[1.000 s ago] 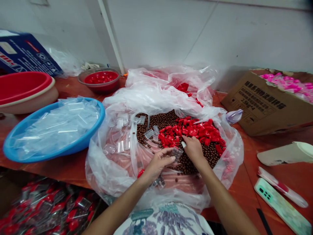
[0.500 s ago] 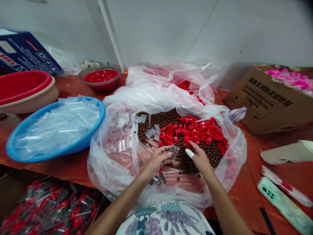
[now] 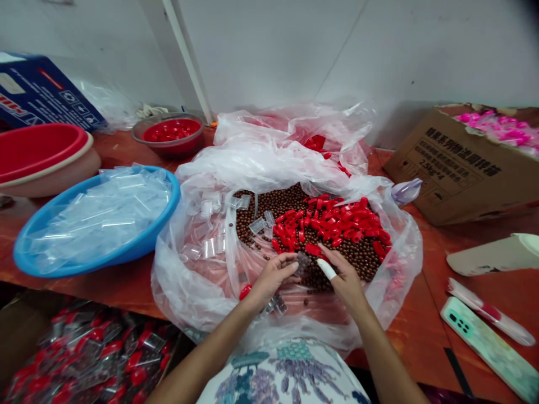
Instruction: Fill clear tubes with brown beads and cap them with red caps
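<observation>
My left hand (image 3: 278,273) is closed, pinching a small clear plastic case (image 3: 301,264) by its edge. Opposite it, my right hand (image 3: 344,276), with a white cover on one finger, grips a red plastic cap (image 3: 312,249) close to the case. Both hands are over a heap of small brown balls (image 3: 269,201) in an opened clear plastic bag (image 3: 202,303). A pile of red caps (image 3: 343,219) lies on the balls, and several loose clear cases (image 3: 208,247) rest on the bag's left side. Filled cases (image 3: 278,304) lie beneath my left wrist.
On the left stand a blue basin (image 3: 174,205) of clear cases and stacked basins (image 3: 46,168). A box (image 3: 96,359) of red-capped cases sits below the table edge. A cardboard carton (image 3: 458,168) and a phone (image 3: 492,350) are on the right.
My right hand has brought the red cap left, nearer the clear case. A red piece now shows beside my left wrist. The whole view has shifted slightly.
</observation>
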Demonstrator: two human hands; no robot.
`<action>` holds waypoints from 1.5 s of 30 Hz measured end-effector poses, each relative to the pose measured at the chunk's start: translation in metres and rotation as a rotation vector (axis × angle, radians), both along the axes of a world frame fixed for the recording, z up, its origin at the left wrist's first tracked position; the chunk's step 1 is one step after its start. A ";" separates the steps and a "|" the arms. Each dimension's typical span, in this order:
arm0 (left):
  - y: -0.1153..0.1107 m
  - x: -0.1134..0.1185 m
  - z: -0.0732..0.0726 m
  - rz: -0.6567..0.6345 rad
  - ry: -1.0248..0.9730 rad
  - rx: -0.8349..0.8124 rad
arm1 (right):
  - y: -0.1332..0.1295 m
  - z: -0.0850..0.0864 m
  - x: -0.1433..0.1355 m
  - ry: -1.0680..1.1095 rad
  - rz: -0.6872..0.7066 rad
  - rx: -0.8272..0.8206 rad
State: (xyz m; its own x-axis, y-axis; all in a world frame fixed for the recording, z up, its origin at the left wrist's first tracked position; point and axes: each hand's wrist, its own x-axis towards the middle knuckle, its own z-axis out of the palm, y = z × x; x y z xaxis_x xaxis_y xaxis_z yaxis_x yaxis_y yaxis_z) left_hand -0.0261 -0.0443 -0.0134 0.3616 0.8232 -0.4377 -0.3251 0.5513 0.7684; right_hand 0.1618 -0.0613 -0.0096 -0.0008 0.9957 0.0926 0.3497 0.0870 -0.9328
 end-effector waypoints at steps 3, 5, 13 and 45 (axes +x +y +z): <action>-0.001 0.000 -0.001 -0.015 -0.007 0.019 | -0.009 0.002 -0.001 0.150 0.071 -0.153; -0.002 0.000 0.000 -0.029 -0.020 0.025 | -0.013 0.001 0.000 0.255 0.106 -0.248; -0.007 -0.002 -0.001 -0.123 0.054 0.111 | -0.016 -0.002 0.004 0.214 0.224 -0.456; -0.024 0.018 -0.005 -0.106 0.072 0.086 | -0.030 -0.003 -0.021 -0.543 0.241 0.080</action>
State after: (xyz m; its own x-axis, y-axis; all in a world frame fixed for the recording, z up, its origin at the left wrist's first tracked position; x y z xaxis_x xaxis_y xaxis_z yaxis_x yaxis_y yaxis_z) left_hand -0.0079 -0.0680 -0.0184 0.4182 0.8178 -0.3954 -0.2108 0.5108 0.8335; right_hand 0.1411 -0.0909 -0.0123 -0.2937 0.9516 0.0905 0.7364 0.2856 -0.6133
